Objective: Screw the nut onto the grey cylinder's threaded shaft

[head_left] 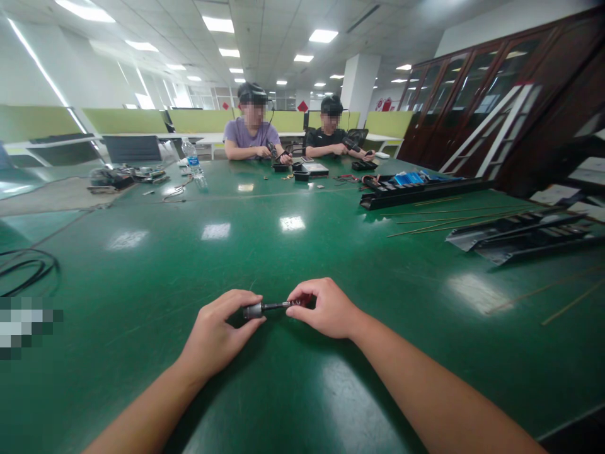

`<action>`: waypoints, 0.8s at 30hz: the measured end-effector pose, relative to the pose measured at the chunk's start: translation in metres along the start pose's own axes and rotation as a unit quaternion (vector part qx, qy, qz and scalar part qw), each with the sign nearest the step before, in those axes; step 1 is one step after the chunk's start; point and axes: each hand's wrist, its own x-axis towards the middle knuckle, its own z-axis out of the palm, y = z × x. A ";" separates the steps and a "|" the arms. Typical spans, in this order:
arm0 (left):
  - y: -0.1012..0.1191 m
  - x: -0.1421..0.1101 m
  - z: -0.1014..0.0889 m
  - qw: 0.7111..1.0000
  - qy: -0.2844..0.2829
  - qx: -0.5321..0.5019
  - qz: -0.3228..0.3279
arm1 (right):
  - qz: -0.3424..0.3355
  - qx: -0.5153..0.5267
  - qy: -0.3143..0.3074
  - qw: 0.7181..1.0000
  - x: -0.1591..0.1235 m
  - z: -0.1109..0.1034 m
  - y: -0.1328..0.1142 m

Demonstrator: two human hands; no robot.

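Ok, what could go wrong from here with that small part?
The small black-and-silver cylindrical part is held only by the fingertips of the left hand and right hand, so it might slip. Being round, it could then roll across the glossy green tabletop.

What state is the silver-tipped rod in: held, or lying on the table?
Held: the left hand and right hand pinch the rod by its two ends.

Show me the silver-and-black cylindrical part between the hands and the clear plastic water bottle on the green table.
Silver-and-black cylindrical part (pixel 253 310): head view, point on its silver end.
Clear plastic water bottle (pixel 193 161): head view, point on its body.
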 end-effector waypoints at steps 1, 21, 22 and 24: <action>0.000 0.000 0.000 1.000 0.001 0.000 -0.001 | -0.001 0.001 0.001 1.000 0.000 0.000 0.000; -0.011 0.006 0.000 0.984 0.053 -0.006 -0.171 | -0.006 0.001 0.021 1.000 0.002 -0.020 0.007; -0.013 0.007 0.000 0.977 0.061 -0.048 -0.200 | -0.003 0.002 0.019 1.000 0.002 -0.020 0.009; -0.015 0.010 0.002 0.946 0.075 -0.172 -0.265 | 0.000 0.003 0.009 1.000 0.003 -0.018 0.013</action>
